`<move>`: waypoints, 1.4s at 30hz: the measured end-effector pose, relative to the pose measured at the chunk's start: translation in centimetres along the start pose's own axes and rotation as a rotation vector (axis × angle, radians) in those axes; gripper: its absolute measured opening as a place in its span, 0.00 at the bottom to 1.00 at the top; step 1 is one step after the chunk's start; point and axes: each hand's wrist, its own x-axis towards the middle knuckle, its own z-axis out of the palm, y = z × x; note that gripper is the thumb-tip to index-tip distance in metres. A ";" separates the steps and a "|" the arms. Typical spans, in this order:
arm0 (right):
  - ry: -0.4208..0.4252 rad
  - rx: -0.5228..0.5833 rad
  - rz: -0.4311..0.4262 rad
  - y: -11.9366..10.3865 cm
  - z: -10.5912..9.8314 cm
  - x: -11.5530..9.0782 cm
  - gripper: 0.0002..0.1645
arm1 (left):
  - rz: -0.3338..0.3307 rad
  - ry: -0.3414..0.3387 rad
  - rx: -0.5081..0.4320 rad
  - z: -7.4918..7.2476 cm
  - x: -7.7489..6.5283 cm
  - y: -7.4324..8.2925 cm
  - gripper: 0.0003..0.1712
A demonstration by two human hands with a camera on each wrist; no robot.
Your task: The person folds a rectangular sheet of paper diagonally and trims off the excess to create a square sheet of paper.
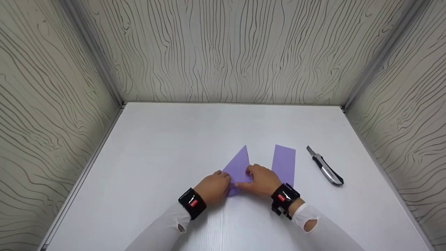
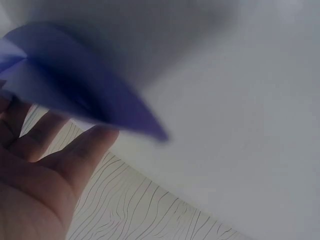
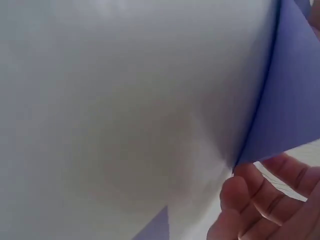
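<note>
A sheet of purple paper [image 1: 237,166] lies on the table in front of me, folded so that it comes to a sharp point at the far end. My left hand [image 1: 213,188] grips its left near edge with bent fingers. On the other side, my right hand [image 1: 262,182] holds the right edge, its thumb laid across the near part and its fingers curled. In the left wrist view the paper [image 2: 132,112] bulges open between its layers above the left fingers. The right wrist view has the fingers [image 3: 240,192] at the lower corner of the paper [image 3: 295,95].
A purple paper strip [image 1: 284,162] lies right of the folded sheet, partly behind my right hand. Farther right is a utility knife [image 1: 327,169], blade out and pointing away from me. The white table [image 1: 167,139] meets patterned panels [image 1: 223,52] at the back and sides.
</note>
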 end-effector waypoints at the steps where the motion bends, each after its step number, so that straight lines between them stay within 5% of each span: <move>1: 0.006 -0.020 -0.016 0.0 0.0 -0.1 0.38 | -0.002 0.001 0.003 0.0 0.0 0.0 0.06; 13: 0.098 -0.033 0.035 0.7 -0.5 -0.3 0.20 | 0.022 0.023 0.085 0.5 0.4 0.1 0.04; 18: 0.110 0.049 0.087 1.0 -0.7 -0.3 0.15 | 0.025 0.041 0.063 0.3 0.2 0.2 0.07; 23: 0.117 0.298 0.128 0.9 -0.9 0.0 0.13 | 0.014 0.064 0.030 0.3 0.2 0.3 0.07; 28: -0.002 0.672 0.266 0.8 -1.5 0.3 0.34 | 0.013 0.104 0.025 0.0 0.5 0.6 0.09; 33: -0.186 1.067 0.364 1.0 -2.3 0.3 0.53 | 0.094 0.118 0.093 -0.3 0.7 0.9 0.12; 37: -0.284 1.223 0.359 1.7 -2.9 0.6 0.45 | 0.171 0.124 0.116 -0.4 0.8 1.1 0.14; 42: -0.308 1.243 0.278 3.1 -3.1 0.7 0.30 | 0.200 0.119 0.084 -0.4 0.8 1.0 0.09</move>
